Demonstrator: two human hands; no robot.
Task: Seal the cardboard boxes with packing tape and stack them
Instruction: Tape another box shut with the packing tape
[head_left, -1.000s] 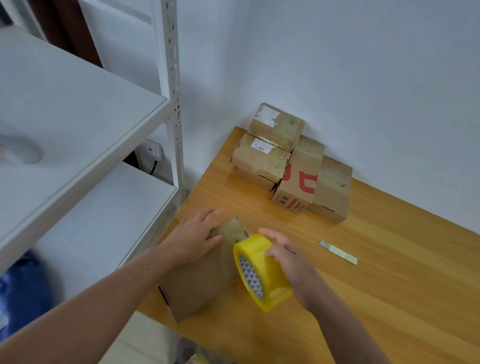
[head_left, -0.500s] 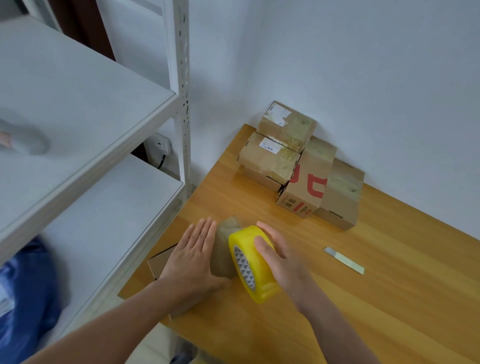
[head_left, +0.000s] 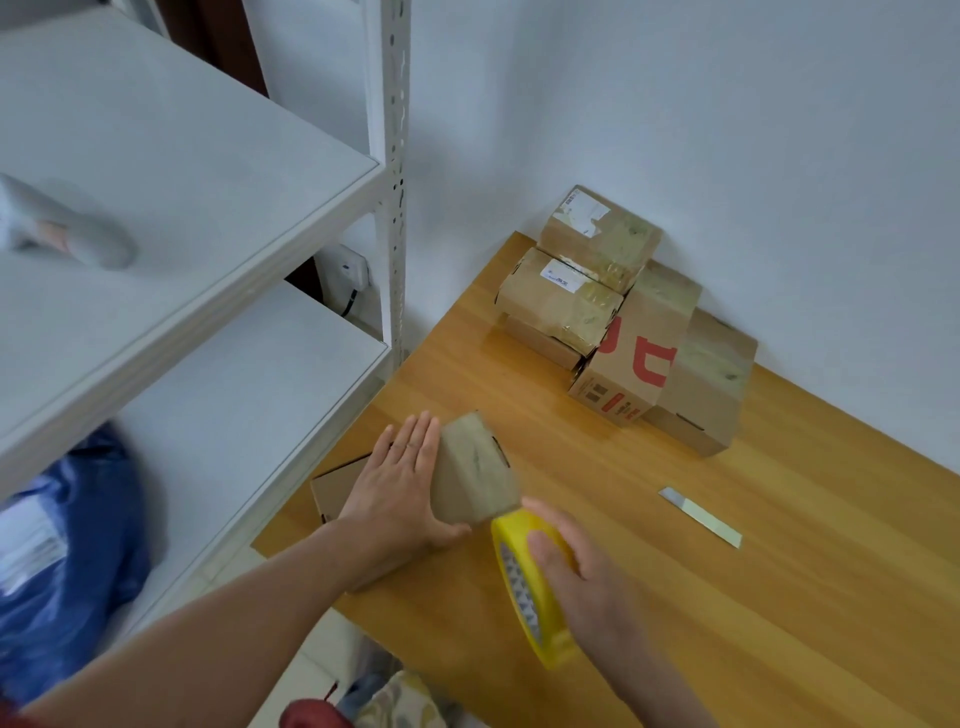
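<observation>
Left grip (head_left: 400, 488) is pressing, flat-fingered, on a cardboard box (head_left: 472, 467). Right grip (head_left: 582, 577), beside it, is clutching a yellow tape roll (head_left: 514, 525).

Box (head_left: 475, 470): brown, taped over, flat under my left hand (head_left: 400, 483). Tape (head_left: 524, 587): yellow roll, on edge in my right hand (head_left: 587, 582), beside the box's near corner. Stack (head_left: 623, 322): sealed boxes against the wall (head_left: 675, 130).

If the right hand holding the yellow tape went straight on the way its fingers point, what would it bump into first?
Probably the small cardboard box that the left hand presses down: the right hand, gripping the tape roll, points at its near end, though depth is hard to judge.
</observation>
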